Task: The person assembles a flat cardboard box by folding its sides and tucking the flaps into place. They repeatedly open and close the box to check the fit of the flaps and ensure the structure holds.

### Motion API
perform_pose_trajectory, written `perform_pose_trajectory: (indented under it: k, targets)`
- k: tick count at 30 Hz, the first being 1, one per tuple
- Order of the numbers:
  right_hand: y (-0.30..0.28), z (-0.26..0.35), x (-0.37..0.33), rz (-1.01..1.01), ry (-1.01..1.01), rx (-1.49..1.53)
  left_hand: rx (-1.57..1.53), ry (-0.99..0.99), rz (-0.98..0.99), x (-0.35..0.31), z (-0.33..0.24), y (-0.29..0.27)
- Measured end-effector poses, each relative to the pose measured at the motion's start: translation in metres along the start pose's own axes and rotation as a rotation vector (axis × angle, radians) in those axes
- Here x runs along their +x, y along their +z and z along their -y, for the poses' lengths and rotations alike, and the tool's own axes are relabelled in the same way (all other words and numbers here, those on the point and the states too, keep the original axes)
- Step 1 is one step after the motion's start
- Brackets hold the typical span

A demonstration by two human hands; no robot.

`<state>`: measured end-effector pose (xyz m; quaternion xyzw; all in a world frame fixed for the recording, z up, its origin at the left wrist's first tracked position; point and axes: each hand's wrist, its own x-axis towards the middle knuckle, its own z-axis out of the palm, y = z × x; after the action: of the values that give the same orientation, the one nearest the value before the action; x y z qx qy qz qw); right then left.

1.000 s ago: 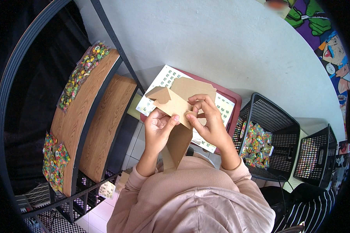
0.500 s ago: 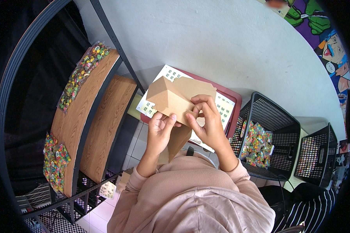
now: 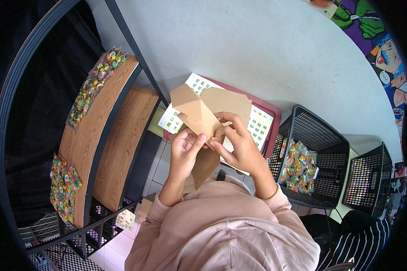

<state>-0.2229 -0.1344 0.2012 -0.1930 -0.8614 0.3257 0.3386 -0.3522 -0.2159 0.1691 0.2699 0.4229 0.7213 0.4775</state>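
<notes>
A partly folded brown cardboard box (image 3: 198, 113) is held in front of me, its creased panels at odd angles and one broad flap reaching out to the right. My left hand (image 3: 185, 151) is closed on its near edge, thumb on top. Opposite, my right hand (image 3: 243, 147) pinches the right corner of the same piece between thumb and curled fingers. Another brown panel (image 3: 206, 165) hangs below my hands; whether it belongs to the same box I cannot tell. Under the box lies a white sheet (image 3: 261, 124) with rows of small green printed marks.
The sheet rests on a red-rimmed table (image 3: 276, 122). To the right, a black plastic crate (image 3: 323, 124) holds bags of colourful candy (image 3: 298, 167), with a smaller black basket (image 3: 371, 180) beyond. On the left, a wooden shelf (image 3: 101, 101) bears more candy bags (image 3: 67, 187).
The near end of the cardboard has been bent further, and its left panel now stands more narrow and tilted. My right fingers have moved slightly left, closer to my left thumb.
</notes>
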Motion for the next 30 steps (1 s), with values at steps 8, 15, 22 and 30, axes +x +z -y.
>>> perform_pose_trajectory:
  k: [8,15,22,30]
  targets:
    - [0.002,0.001,-0.001,-0.040,-0.065,-0.067,0.034,0.030,-0.003,0.000,0.000,-0.002]
    - [0.002,0.006,-0.003,0.011,0.010,-0.158,0.084,0.024,0.024,0.000,0.003,-0.005]
    - [0.006,0.007,-0.005,0.013,0.187,0.024,0.232,0.004,0.052,-0.002,0.008,-0.007]
    - [0.018,-0.008,-0.025,-0.020,0.194,0.074,0.217,-0.012,0.001,-0.021,0.034,-0.018]
